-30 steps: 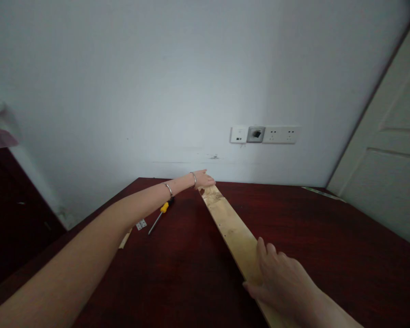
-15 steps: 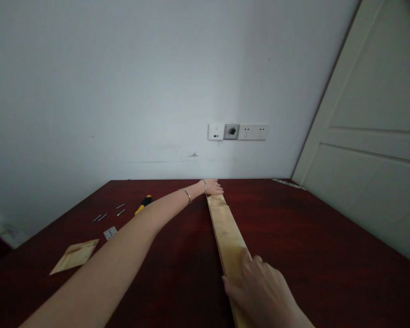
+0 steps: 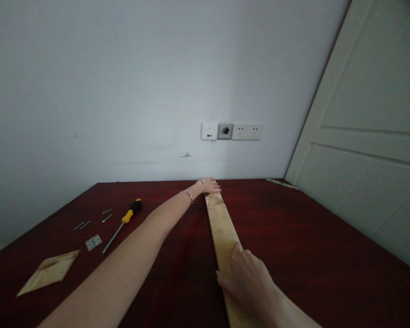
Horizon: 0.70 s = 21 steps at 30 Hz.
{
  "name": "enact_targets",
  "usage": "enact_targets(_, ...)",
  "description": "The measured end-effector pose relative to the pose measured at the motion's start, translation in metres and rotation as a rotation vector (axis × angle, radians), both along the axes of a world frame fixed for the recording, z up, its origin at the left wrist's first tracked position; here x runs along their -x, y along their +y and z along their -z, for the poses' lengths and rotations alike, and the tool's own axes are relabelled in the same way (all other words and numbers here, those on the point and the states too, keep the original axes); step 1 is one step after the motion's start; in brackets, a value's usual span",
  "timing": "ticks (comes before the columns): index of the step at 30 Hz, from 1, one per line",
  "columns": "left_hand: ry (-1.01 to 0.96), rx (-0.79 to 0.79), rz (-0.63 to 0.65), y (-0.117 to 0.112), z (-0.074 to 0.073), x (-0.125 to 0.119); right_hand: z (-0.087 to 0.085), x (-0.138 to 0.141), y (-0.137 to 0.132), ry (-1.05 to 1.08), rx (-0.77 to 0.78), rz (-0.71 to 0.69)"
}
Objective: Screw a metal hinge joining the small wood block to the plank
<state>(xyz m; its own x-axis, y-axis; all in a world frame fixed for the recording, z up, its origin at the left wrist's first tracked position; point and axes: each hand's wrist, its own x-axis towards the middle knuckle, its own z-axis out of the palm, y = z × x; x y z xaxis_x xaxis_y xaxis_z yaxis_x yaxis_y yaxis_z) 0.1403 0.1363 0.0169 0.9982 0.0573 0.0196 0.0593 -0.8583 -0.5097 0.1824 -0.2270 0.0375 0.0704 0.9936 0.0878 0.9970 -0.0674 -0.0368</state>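
A long pale wooden plank (image 3: pixel 221 225) lies on the dark red table (image 3: pixel 310 241), running from the wall towards me. My left hand (image 3: pixel 211 185) reaches far out and rests over the plank's far end, fingers curved on it; two thin bangles circle that wrist. My right hand (image 3: pixel 247 273) lies palm down on the near part of the plank, fingers spread over its top and left edge.
Left of my arm lie a yellow-handled screwdriver (image 3: pixel 123 223), several screws (image 3: pixel 92 219), a small metal hinge (image 3: pixel 93 242) and a thin wooden piece (image 3: pixel 49 271). The white wall carries a row of sockets (image 3: pixel 231 131). A white door (image 3: pixel 368 136) stands at the right.
My view has swung left, bringing the screws, hinge and wooden piece into sight. The plank now lies straighter towards the wall. Both hands stay on it.
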Motion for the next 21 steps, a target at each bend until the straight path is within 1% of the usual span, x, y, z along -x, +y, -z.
enact_targets(3,-0.011,-0.002,-0.015,0.004,0.006,0.002,-0.003,0.003,0.007,-0.003,0.089,0.009)
enact_targets(7,-0.006,0.007,-0.027,0.007,0.011,0.002,-0.002,0.005,0.012,0.030,0.166,-0.001)
enact_targets(14,-0.031,0.030,-0.050,0.009,0.014,0.002,0.001,0.002,0.017,-0.008,0.163,-0.040)
enact_targets(21,-0.065,0.018,-0.099,0.006,0.024,0.006,0.001,0.002,0.016,-0.032,0.196,-0.030)
